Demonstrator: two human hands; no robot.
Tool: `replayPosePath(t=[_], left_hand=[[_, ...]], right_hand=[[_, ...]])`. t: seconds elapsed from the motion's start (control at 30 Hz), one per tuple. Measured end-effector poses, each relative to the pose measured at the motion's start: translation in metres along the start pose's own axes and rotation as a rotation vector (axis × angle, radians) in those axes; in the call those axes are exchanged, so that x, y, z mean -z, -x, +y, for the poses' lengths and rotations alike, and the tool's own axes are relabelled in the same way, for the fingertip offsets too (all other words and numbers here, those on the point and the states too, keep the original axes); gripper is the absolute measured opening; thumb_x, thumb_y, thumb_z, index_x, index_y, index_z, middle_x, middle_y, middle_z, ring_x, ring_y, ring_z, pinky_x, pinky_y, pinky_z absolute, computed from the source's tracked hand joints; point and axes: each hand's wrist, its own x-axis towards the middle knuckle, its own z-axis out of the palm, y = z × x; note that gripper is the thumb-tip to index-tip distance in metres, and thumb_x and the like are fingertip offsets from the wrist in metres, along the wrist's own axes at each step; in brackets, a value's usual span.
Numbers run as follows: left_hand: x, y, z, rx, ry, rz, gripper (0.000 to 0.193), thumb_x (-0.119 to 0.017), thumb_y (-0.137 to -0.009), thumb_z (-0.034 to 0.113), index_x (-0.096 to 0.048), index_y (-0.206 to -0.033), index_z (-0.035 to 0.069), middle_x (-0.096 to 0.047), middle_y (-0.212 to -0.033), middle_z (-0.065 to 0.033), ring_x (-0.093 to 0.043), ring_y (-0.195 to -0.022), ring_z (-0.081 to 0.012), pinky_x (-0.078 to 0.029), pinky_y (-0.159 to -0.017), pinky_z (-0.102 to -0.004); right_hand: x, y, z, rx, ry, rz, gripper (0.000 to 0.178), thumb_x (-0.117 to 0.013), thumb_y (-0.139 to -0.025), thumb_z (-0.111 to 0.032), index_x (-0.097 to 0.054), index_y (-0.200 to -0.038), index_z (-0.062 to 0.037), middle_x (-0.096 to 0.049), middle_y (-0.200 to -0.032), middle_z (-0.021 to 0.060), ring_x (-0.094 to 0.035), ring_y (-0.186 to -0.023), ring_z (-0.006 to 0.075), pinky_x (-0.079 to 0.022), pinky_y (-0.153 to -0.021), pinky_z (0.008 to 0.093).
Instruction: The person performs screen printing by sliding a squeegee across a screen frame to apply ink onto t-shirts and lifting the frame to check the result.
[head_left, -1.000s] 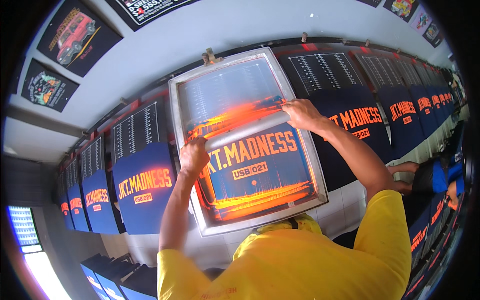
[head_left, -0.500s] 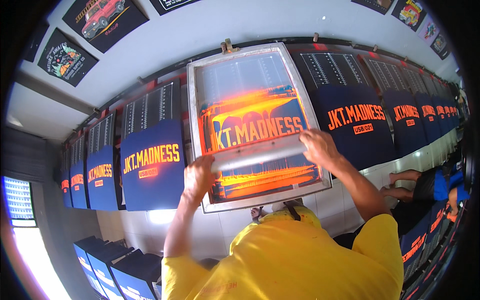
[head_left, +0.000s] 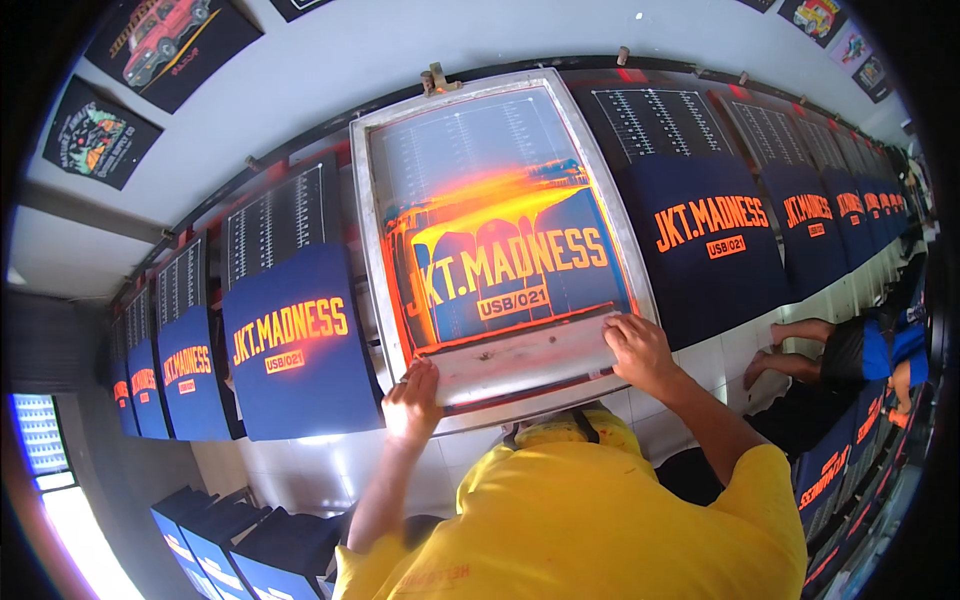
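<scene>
A silkscreen frame (head_left: 366, 222) with a pale metal border lies over a board in front of me. Its mesh carries bright orange ink (head_left: 480, 208), smeared thickest across the middle, and the block lettering of the design shows through below. Across the near end of the mesh lies a wide greyish squeegee (head_left: 520, 358). My left hand (head_left: 412, 402) grips its left end, the fingertips over the top edge. At the right end, my right hand (head_left: 640, 352) is closed on the same squeegee. The squeegee's lower edge is partly hidden from this angle.
Navy shirts with orange lettering lie on ruled black boards to the left (head_left: 290, 385) and right (head_left: 705, 280). A metal clamp (head_left: 438, 80) stands behind the frame. More printed shirts (head_left: 270, 578) are behind me. At far right, another person (head_left: 890, 350) is partly in view.
Both hands have drawn the squeegee toward me, from mid-mesh to the near end of the frame. The small box of the design, hidden before, now shows above it.
</scene>
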Motion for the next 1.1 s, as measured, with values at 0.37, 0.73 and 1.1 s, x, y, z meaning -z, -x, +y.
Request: replayPosePath(t=[0.37,0.73,1.1], left_hand=[[-0.037,-0.163,-0.099,-0.073,0.058,0.046,0.026,-0.059,-0.069,-0.002,-0.066,-0.092,0.007,-0.070,-0.090,-0.0087,-0.070,-0.079,-0.0273,-0.058,-0.065,-0.0370],[0.024,-0.204,-0.085,0.104,-0.062,-0.268,0.023,-0.059,-0.074,0.005,-0.069,-0.093,0.009,-0.070,-0.085,-0.0202,-0.068,-0.081,-0.0417,-0.055,-0.075,-0.0497],[0.093,-0.152,-0.021,0.090,-0.065,-0.125,0.022,-0.059,-0.075,0.003,-0.069,-0.094,0.008,-0.070,-0.091,-0.0141,-0.068,-0.086,-0.0355,-0.055,-0.078,-0.0442]], right_hand=[[-0.029,-0.160,0.086,-0.008,0.006,-0.026,0.015,-0.064,-0.067,0.000,-0.060,-0.081,-0.0021,-0.065,-0.084,0.0116,-0.065,-0.080,0.0291,-0.054,-0.067,0.0405],[0.039,-0.199,0.089,-0.063,-0.027,-0.151,0.006,-0.061,-0.074,-0.002,-0.065,-0.077,0.0005,-0.066,-0.074,0.0217,-0.067,-0.074,0.0390,-0.053,-0.068,0.0485],[0.096,-0.141,0.048,-0.015,0.001,0.075,0.010,-0.062,-0.073,0.000,-0.066,-0.082,0.0001,-0.067,-0.079,0.0203,-0.068,-0.078,0.0371,-0.054,-0.071,0.0465]])
